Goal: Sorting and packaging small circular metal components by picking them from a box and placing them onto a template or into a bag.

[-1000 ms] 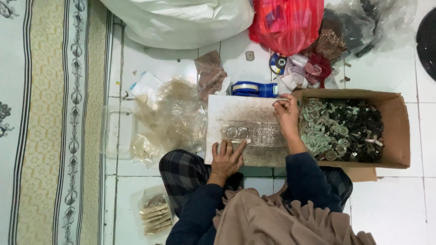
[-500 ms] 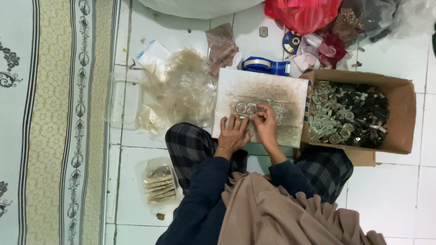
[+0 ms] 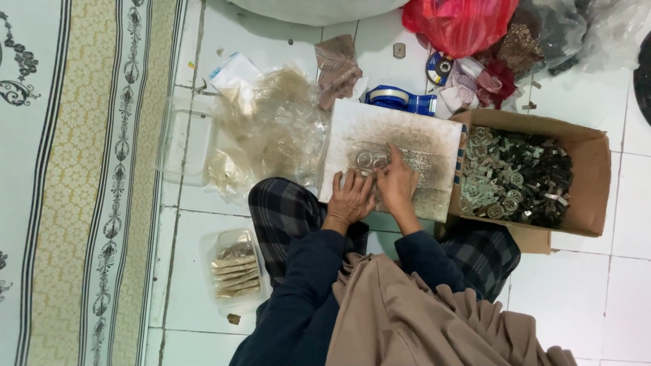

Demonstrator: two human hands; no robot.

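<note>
Head view: both hands on board.

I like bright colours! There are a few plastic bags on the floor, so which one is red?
The red bag at the top, just above the cardboard box. The clear bags to the left of the white board have no colour.

Your work board is white with brown speckling. Your trousers are dark plaid; your sleeves are navy. The box is brown cardboard. The tape dispenser is blue, the bag red.
</note>
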